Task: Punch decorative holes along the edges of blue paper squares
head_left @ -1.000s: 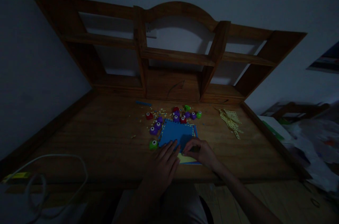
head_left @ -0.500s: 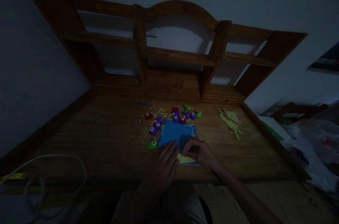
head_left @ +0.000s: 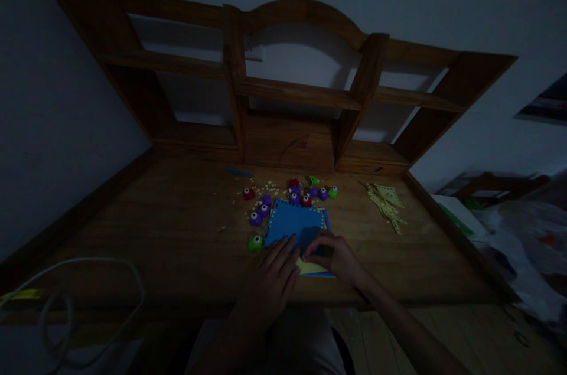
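Note:
A blue sheet (head_left: 295, 222) with small punched holes along its edges lies on the desk, on top of a yellow sheet (head_left: 312, 268) that shows at its near side. My left hand (head_left: 277, 266) rests flat on the sheets' near left part, fingers stretched out. At the near right part, my right hand (head_left: 330, 251) has thumb and forefinger pinched together close to the paper; what sits between them is too small and dark to name. Around the sheets stand several one-eyed craft punches: green (head_left: 256, 243), purple (head_left: 256, 219) and red (head_left: 248, 193).
Tiny punched paper bits (head_left: 272, 189) are scattered behind the sheets. Cut yellow paper strips (head_left: 385, 204) lie at the right, and a blue strip (head_left: 239, 172) at the back. A wooden shelf unit (head_left: 290, 144) rises behind the desk. A white cable (head_left: 101, 260) loops at the left.
Both hands stay at nearly the same place on the sheets. My right fingers shift only slightly, and the view tilts a little.

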A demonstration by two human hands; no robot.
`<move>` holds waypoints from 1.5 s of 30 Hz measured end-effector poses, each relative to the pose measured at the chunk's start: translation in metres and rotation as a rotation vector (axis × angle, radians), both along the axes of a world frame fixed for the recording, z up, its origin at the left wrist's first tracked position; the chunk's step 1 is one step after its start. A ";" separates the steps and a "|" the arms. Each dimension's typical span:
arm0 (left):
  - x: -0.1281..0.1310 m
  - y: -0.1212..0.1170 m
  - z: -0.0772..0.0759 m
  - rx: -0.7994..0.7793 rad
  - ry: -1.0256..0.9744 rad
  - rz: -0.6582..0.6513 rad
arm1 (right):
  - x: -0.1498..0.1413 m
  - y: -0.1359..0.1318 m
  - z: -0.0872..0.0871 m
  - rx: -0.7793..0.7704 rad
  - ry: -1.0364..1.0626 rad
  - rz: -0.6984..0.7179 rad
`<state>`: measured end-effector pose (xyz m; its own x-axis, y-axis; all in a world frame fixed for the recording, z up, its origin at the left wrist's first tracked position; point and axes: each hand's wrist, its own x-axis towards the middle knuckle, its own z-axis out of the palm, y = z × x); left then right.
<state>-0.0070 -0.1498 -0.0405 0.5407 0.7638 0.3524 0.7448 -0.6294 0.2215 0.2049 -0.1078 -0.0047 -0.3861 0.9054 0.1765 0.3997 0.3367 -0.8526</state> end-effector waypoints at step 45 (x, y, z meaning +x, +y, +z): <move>-0.023 -0.007 0.015 0.014 -0.212 -0.043 | 0.101 -0.038 0.003 -0.343 0.129 -0.283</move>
<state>-0.0298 -0.1572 -0.0257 0.4856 0.7356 0.4724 0.6546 -0.6641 0.3612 0.3055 -0.1457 -0.0013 -0.1097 0.9865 -0.1219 0.3189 -0.0812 -0.9443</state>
